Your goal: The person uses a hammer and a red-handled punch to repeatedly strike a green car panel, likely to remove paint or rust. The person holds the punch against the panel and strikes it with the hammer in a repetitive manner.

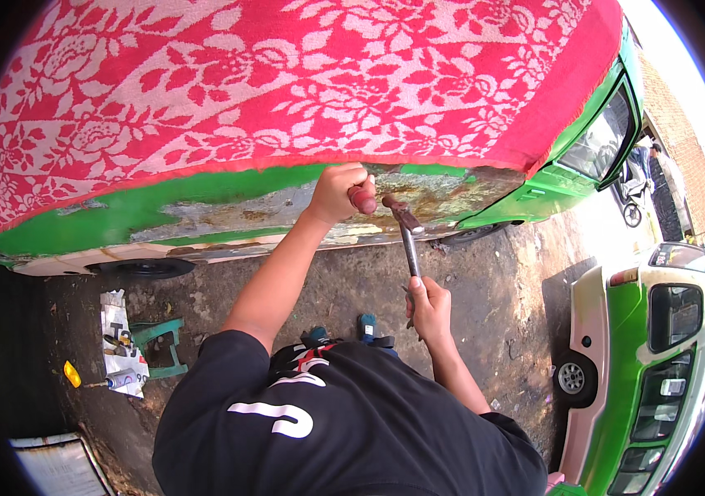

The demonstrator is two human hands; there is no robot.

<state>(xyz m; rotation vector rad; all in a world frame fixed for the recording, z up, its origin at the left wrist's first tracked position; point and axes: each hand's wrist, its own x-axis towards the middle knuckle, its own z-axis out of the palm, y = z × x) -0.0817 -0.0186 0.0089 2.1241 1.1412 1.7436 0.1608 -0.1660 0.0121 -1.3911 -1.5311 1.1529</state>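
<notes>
My left hand is closed round a tool with a red handle, held against the side of a green vehicle; the tool's far end is hidden. In my right hand is a hammer, gripped by its shaft. The hammer's rusty head is raised just right of the red handle, apart from it. The vehicle's panel here is scraped, with brown and grey patches where the paint is gone. A red and pink floral cloth covers the vehicle above my hands.
On the ground at left stand a small green stool and a printed sheet with tools on it, near a yellow object. A green and white van is parked at right. Farther off, a person is near a wheel.
</notes>
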